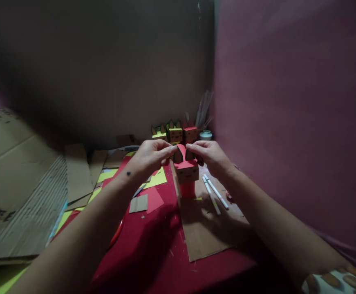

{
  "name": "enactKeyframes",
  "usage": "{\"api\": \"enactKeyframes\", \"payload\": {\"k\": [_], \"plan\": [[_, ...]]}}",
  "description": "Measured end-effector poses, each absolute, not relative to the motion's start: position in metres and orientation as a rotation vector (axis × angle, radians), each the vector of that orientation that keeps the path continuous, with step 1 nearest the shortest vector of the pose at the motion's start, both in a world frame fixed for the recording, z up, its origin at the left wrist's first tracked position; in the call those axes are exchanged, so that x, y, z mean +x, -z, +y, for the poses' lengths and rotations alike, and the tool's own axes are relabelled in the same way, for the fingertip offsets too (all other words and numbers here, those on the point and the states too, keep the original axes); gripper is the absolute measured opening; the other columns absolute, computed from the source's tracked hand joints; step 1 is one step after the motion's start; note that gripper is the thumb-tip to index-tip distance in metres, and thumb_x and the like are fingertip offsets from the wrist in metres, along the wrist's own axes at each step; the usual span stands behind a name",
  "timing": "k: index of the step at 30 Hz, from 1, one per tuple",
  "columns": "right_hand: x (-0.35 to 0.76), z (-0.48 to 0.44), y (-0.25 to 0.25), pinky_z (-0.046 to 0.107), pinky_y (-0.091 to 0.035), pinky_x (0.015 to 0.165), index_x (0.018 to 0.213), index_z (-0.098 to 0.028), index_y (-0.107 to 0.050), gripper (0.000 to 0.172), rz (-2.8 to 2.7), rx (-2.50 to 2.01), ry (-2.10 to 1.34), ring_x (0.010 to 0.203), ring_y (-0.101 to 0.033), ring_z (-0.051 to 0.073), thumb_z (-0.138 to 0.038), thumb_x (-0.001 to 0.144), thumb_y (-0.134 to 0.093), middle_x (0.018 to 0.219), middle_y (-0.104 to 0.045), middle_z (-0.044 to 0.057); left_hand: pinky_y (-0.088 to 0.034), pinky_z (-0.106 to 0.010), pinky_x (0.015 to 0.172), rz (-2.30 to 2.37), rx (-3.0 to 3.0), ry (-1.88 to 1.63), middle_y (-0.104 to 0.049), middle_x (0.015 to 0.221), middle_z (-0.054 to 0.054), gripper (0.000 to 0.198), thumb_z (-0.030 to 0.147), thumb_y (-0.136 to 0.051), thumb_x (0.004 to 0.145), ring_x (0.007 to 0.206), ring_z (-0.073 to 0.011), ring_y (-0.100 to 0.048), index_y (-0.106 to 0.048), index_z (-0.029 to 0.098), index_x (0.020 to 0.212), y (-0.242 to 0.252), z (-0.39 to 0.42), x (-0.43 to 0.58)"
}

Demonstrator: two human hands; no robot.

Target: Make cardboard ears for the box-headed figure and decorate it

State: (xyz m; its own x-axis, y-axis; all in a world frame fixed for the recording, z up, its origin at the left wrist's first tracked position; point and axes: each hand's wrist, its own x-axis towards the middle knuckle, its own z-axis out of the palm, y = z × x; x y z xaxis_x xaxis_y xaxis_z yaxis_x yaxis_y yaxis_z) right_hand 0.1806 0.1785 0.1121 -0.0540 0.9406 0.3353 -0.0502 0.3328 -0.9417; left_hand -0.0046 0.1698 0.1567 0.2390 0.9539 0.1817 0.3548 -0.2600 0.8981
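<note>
A small cardboard box figure [188, 174] with a drawn face and a red top stands on a red base [187, 189]. Two pointed dark ears rise from its top, a left ear [178, 155] and a right ear [190, 154]. Thumb and fingers of my left hand [157, 153] pinch the left ear near its tip. On the other side my right hand [207, 154] has its fingertips closed on the right ear. Where the ears meet the box is too dim to make out.
White marker pens [216, 192] lie on a brown cardboard sheet [208, 228] over the red tabletop [144, 253]. Similar box figures [175, 134] stand at the back beside a pale pot [205, 135]. Large cardboard pieces [21, 171] lean left, near coloured paper [153, 199]. A pink wall [294, 102] bounds the right.
</note>
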Motion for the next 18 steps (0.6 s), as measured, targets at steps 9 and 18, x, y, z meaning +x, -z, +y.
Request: {"api": "enactKeyframes", "payload": {"k": [9, 18], "plan": [[0.182, 0.178, -0.115, 0.025, -0.024, 0.045, 0.058, -0.017, -0.064, 0.031, -1.350, -0.939, -1.031, 0.046, -0.039, 0.006, -0.040, 0.076, -0.074, 0.054, -0.057, -0.003, -0.026, -0.020, 0.032, 1.093, 1.582, -0.979, -0.054, 0.039, 0.000, 0.037, 0.012, -0.056, 0.092, 0.028, -0.0070, -0.038, -0.061, 0.014, 0.055, -0.159, 0.167, 0.013], [0.180, 0.174, -0.121, 0.024, -0.022, 0.042, 0.055, -0.017, -0.061, 0.029, -1.333, -0.979, -1.039, 0.042, -0.037, 0.006, -0.030, 0.079, -0.071, 0.049, -0.049, -0.006, -0.045, -0.022, 0.037, 1.116, 1.522, -0.991, -0.062, 0.042, -0.005, 0.029, 0.007, -0.053, 0.092, 0.031, -0.0139, -0.055, -0.059, 0.013, 0.065, -0.160, 0.168, 0.022]]}}
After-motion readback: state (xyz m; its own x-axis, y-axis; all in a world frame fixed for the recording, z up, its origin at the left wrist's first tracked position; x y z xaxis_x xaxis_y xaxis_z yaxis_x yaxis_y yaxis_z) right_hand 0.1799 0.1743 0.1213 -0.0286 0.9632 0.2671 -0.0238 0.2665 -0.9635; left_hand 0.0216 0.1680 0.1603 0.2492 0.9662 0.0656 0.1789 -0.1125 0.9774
